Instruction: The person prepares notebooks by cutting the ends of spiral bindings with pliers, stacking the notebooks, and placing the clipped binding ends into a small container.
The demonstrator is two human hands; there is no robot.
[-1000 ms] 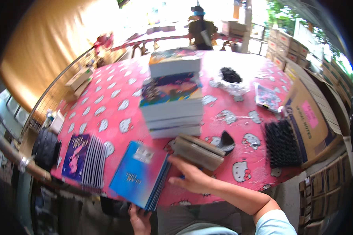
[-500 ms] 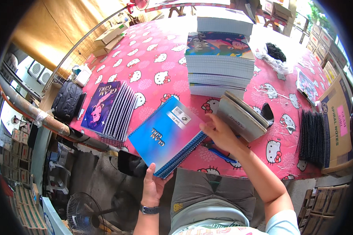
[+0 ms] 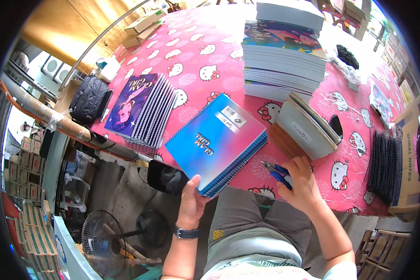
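Wrist: A dark-strapped watch [image 3: 186, 233] circles the left wrist; clock directions here run from the blue notebooks.
Left hand [image 3: 192, 200]: At 7 o'clock, it grips the near corner of the stack, thumb pressed on the top cover.
Right hand [image 3: 301, 184]: At 4 o'clock, its curled fingers reach the cutting tool; whether they have closed on it cannot be told.
Cutting tool: Small metal pliers with blue handles [image 3: 281, 176] sit at 4 o'clock, nose toward 10.
Notebooks: A slanted stack of blue-and-pink spiral notebooks [image 3: 214, 135] spans the near edge of the table, a white label on the uppermost cover.
Table: A pink cloth printed with white cats [image 3: 252, 175] spreads beneath the goods.
Boards: A worn grey board block [image 3: 305, 128] stands tilted at 3 o'clock.
Purple pile: Purple-covered spiral notebooks [image 3: 130, 109] lie fanned at 10 o'clock, just before a black fabric bag [image 3: 89, 99].
Coils: Black spiral bindings [image 3: 381, 165] bunch near 3 o'clock, beside a brown cardboard carton [image 3: 406, 182].
Tower: A tall stack of white-paged books [image 3: 284, 56] rises at 1 o'clock.
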